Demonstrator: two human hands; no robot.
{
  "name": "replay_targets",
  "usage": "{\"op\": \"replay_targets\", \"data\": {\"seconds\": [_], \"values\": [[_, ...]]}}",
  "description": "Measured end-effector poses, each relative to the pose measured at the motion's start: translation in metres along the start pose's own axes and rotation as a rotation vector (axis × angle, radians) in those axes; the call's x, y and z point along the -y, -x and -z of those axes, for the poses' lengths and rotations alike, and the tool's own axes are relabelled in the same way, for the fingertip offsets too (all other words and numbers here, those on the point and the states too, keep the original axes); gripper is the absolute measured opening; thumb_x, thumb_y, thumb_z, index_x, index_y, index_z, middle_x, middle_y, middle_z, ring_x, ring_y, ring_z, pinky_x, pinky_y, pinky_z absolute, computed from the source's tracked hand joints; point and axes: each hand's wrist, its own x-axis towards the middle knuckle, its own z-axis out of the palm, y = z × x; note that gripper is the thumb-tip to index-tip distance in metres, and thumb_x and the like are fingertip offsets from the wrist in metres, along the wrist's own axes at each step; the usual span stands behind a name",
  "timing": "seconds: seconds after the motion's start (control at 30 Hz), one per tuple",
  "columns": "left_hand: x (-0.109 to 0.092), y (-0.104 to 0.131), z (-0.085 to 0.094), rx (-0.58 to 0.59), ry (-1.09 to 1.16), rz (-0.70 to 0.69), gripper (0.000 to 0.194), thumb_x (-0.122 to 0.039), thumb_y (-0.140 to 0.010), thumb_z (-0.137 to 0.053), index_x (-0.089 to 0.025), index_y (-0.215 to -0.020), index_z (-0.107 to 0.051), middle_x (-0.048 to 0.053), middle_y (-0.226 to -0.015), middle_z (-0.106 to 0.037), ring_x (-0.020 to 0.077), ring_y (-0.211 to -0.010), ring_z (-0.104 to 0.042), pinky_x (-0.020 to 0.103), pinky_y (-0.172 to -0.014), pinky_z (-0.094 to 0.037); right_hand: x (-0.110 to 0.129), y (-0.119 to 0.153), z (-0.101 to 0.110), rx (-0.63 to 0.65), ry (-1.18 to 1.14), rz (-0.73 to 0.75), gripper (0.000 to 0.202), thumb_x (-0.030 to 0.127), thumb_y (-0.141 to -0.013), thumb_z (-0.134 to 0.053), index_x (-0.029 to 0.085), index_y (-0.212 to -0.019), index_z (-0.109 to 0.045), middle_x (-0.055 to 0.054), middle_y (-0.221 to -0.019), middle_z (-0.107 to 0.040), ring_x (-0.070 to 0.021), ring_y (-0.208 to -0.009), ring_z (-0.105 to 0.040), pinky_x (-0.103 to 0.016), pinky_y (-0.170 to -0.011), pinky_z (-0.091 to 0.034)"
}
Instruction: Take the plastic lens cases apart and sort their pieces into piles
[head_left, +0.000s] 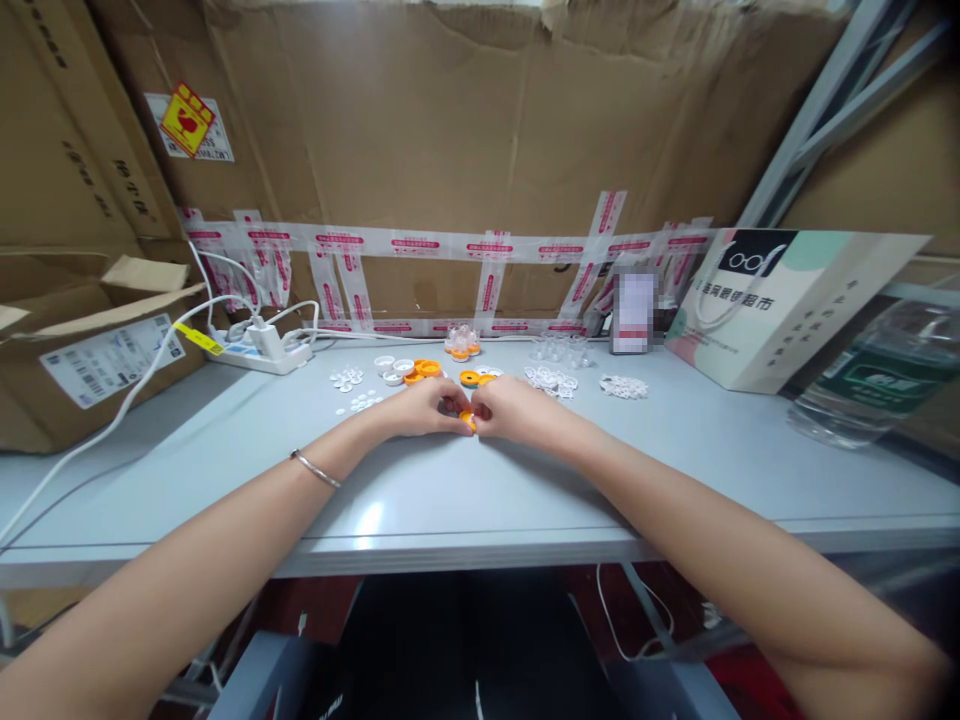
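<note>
Near the middle of the table, my left hand (431,405) grips a small orange part (468,420) between thumb and fingers. My right hand (506,407) meets it from the other side, its fingers pinched at the same orange part; whether they hold a further small piece is hidden. Just behind my hands lie orange rings (424,370) and white rings (393,370) on the left, and an orange round part (470,378) by my right fingers. Small white pieces (346,379) are spread at the left. White parts (551,381) lie behind my right hand.
Clear parts (463,340) stand in a pile behind the rings, with more clear pieces (561,350) to their right. White pieces (624,387), a phone (634,315), a paper bag (787,310) and a water bottle (877,380) are rightward. A power strip (262,350) and open carton (97,345) are leftward.
</note>
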Motion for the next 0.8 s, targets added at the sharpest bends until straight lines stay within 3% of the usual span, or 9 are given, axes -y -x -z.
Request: {"op": "replay_targets", "data": {"seconds": [0.33,0.47,0.6,0.7,0.8], "values": [[0.000,0.004,0.003,-0.014,-0.019,-0.009,0.036,-0.047,-0.068,-0.060,-0.017,-0.086,-0.065,0.002,-0.082,-0.061,0.0148,-0.077,-0.052,0.024,-0.067,-0.039,-0.015,0.002,-0.001,-0.039,-0.271,-0.012,0.012,0.021,-0.067,-0.057,0.015,-0.071,-0.067,-0.001,-0.065,-0.065,-0.0098,-0.057,-0.052,-0.020,-0.050,-0.032],[0.000,0.005,0.004,-0.037,-0.006,0.005,0.040,-0.049,-0.066,-0.062,-0.018,-0.091,-0.066,0.003,-0.083,-0.063,0.0155,-0.078,-0.054,0.024,-0.068,-0.040,-0.022,-0.001,0.001,-0.170,-0.436,-0.091,0.013,0.018,-0.067,-0.057,0.014,-0.073,-0.068,-0.003,-0.067,-0.067,-0.0116,-0.061,-0.057,-0.020,-0.054,-0.038],[-0.003,0.003,0.005,-0.204,0.106,0.035,0.039,-0.044,-0.068,-0.063,-0.016,-0.094,-0.066,0.004,-0.086,-0.066,0.0148,-0.079,-0.057,0.024,-0.070,-0.043,-0.026,-0.004,0.003,-0.303,-0.733,-0.164,0.013,0.022,-0.066,-0.062,0.013,-0.073,-0.067,-0.004,-0.068,-0.067,-0.0128,-0.062,-0.060,-0.022,-0.056,-0.044],[-0.009,0.002,0.007,-0.356,0.219,0.049,0.032,-0.041,-0.073,-0.059,-0.015,-0.090,-0.066,0.005,-0.083,-0.068,0.0137,-0.075,-0.059,0.023,-0.069,-0.045,-0.023,-0.005,0.001,-0.304,-0.939,-0.167,0.015,0.026,-0.064,-0.066,0.013,-0.073,-0.066,-0.004,-0.066,-0.066,-0.0121,-0.060,-0.060,-0.023,-0.057,-0.047],[-0.015,0.003,0.009,-0.417,0.335,0.054,0.030,-0.038,-0.071,-0.062,-0.011,-0.085,-0.066,0.007,-0.082,-0.069,0.0151,-0.075,-0.061,0.025,-0.070,-0.048,-0.018,-0.005,-0.002,-0.292,-1.106,-0.139,0.018,0.027,-0.063,-0.069,0.013,-0.073,-0.065,-0.003,-0.066,-0.066,-0.0117,-0.064,-0.061,-0.025,-0.065,-0.050]]}}
